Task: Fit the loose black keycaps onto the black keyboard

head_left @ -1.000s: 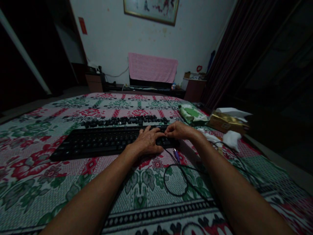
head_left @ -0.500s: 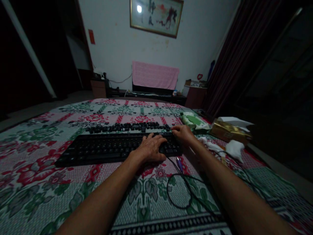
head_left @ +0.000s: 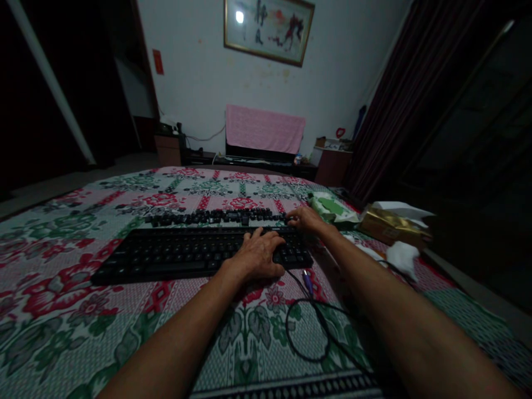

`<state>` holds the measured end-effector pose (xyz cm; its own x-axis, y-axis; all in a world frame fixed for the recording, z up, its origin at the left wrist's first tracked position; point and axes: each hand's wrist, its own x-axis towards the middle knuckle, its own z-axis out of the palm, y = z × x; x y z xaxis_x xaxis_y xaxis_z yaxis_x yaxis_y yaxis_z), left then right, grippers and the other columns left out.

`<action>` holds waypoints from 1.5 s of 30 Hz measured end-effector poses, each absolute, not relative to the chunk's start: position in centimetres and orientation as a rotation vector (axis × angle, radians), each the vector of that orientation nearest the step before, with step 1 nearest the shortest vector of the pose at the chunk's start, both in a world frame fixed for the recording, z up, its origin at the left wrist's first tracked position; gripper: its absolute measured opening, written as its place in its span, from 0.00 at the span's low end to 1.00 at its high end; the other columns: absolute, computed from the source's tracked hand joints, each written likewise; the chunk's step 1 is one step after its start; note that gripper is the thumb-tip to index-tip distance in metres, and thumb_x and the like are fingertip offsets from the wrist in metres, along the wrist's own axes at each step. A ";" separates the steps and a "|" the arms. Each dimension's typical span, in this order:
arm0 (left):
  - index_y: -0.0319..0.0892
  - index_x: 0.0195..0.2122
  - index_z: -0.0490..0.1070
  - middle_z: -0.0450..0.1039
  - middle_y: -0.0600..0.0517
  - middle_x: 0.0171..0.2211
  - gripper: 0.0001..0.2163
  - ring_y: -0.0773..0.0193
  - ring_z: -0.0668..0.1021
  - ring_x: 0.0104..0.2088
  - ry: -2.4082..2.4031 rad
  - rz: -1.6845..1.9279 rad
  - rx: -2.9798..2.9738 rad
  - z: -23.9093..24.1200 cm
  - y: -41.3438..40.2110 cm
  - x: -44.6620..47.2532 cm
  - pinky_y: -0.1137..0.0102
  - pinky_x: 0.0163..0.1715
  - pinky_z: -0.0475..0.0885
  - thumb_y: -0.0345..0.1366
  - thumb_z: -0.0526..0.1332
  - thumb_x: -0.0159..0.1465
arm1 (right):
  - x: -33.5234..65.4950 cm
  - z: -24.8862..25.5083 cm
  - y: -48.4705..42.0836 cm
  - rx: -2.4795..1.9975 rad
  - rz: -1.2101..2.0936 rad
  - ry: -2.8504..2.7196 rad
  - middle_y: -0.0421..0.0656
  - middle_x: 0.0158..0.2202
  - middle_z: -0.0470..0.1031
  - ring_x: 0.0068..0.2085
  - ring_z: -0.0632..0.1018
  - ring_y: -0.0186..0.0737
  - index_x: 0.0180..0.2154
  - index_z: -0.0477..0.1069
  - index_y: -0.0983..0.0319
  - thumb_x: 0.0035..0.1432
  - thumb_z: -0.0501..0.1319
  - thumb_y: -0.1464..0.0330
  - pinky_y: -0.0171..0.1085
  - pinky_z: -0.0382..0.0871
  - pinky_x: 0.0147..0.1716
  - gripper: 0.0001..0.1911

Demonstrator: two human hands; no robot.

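A black keyboard [head_left: 178,255] lies on the floral bedspread [head_left: 62,288]. Just behind it runs a row of loose black keycaps [head_left: 208,216]. My left hand [head_left: 257,256] rests on the keyboard's right part, its fingers bent down over the keys. My right hand [head_left: 306,219] is at the keyboard's far right corner, by the right end of the keycap row. Its fingertips are pinched together there; what they hold is too small and dark to make out. The keyboard's cable [head_left: 310,327] loops on the bedspread between my forearms, with a purple plug [head_left: 307,279] near the keyboard.
A green wipes pack [head_left: 332,206], a gold tissue box [head_left: 390,227] and crumpled white tissue [head_left: 402,256] lie to the right. Beyond the bed stand a low cabinet with a pink-cloth-covered screen [head_left: 265,128] and a framed picture [head_left: 268,27] on the wall.
My right hand has moved away from my left hand, from the keyboard's right keys to its far corner by the keycap row. My left hand has stayed put. The view has tilted up slightly.
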<state>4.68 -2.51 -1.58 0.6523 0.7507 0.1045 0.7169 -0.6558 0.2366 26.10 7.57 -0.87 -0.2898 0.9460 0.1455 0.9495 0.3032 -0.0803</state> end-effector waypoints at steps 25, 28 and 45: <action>0.51 0.51 0.56 0.56 0.53 0.53 0.28 0.47 0.54 0.54 1.151 0.386 2.700 -1.5 -2.7 4.6 0.51 0.48 0.54 0.49 0.56 0.48 | 27.0 -1.0 0.0 -1.406 0.692 -2.098 0.43 0.35 0.74 0.36 0.73 0.36 0.38 0.69 0.65 0.48 0.55 0.68 0.35 0.66 0.37 0.14; 0.51 0.51 0.56 0.55 0.53 0.54 0.29 0.46 0.54 0.54 1.151 0.393 2.697 -1.5 -2.7 4.6 0.51 0.48 0.53 0.49 0.56 0.47 | 27.2 -1.2 -0.3 -1.420 0.782 -2.050 0.42 0.33 0.73 0.34 0.73 0.35 0.38 0.69 0.65 0.47 0.55 0.68 0.35 0.66 0.35 0.14; 0.51 0.51 0.56 0.54 0.54 0.54 0.29 0.47 0.54 0.53 1.173 0.380 2.723 -1.7 -2.5 4.7 0.52 0.48 0.54 0.50 0.56 0.46 | 26.9 -0.7 -0.7 -1.474 0.845 -2.164 0.40 0.29 0.74 0.30 0.72 0.34 0.34 0.72 0.64 0.45 0.57 0.68 0.32 0.65 0.31 0.13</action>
<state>4.67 -2.55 -1.73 0.6618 0.7299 0.1709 0.6913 -0.6824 0.2377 26.86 -0.66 -0.66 -0.3722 0.9280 -0.0174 0.6940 0.2658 -0.6691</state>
